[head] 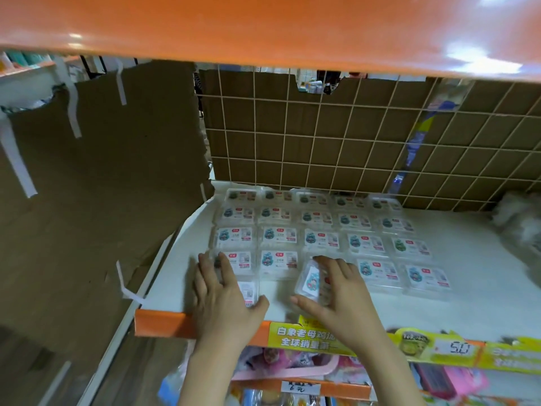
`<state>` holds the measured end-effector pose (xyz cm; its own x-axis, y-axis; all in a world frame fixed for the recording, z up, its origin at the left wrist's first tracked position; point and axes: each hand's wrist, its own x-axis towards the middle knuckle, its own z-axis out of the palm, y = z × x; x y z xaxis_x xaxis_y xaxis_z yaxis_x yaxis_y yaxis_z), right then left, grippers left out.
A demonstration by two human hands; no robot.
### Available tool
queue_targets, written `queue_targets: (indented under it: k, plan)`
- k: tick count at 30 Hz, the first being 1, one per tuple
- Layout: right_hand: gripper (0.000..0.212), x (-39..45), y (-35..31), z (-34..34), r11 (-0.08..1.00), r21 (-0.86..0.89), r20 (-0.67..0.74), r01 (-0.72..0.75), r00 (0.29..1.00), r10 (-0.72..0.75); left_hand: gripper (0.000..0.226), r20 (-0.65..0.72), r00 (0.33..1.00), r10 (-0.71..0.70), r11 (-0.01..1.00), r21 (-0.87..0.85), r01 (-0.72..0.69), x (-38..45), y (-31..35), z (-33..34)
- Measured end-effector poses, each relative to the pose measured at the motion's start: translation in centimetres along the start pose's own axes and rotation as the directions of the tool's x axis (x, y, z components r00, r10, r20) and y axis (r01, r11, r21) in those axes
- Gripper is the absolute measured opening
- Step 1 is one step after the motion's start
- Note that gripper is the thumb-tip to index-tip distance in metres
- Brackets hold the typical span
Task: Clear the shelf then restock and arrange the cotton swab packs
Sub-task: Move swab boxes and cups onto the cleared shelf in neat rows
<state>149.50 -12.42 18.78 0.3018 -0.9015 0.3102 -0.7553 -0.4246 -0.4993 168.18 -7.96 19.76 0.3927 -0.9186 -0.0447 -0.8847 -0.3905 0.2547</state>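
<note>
Left hand (pixel 227 291) flat, fingers straight, pressing front-left cotton swab pack (pixel 248 291); right hand (pixel 333 291) fingers clamp a tilted pack (pixel 310 281). Price tag (pixel 459 348): "5.0".

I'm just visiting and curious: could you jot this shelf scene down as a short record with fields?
place: white shelf with orange front edge
stock: cotton swab packs lying flat in rows
left hand: resting flat on the front-left pack
right hand: gripping a tilted pack
backing: wire grid over cardboard
</note>
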Motion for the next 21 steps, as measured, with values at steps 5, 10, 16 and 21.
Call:
queue_targets:
  k: [5,10,16,21]
  plan:
    - [0.076,0.1,0.0,0.0,1.000,0.000,0.002,-0.004,1.000,0.004,0.101,0.006,1.000,0.014,0.999,0.036,-0.014,-0.1,0.2,0.7]
    - [0.080,-0.1,0.0,0.0,1.000,0.002,0.016,-0.014,1.000,0.014,0.118,-0.046,0.998,0.034,0.997,0.066,-0.031,1.0,0.4,1.3]
    - [0.081,0.2,-0.7,-0.1,0.999,-0.040,0.031,0.011,0.999,-0.010,0.064,-0.077,0.994,0.074,0.995,-0.057,-0.078,1.3,-0.6,0.1]
    - [0.084,0.7,-2.3,0.4,0.993,-0.072,0.103,0.089,0.991,-0.082,0.065,-0.212,0.969,0.123,0.976,-0.151,-0.156,3.8,-2.2,-0.5]
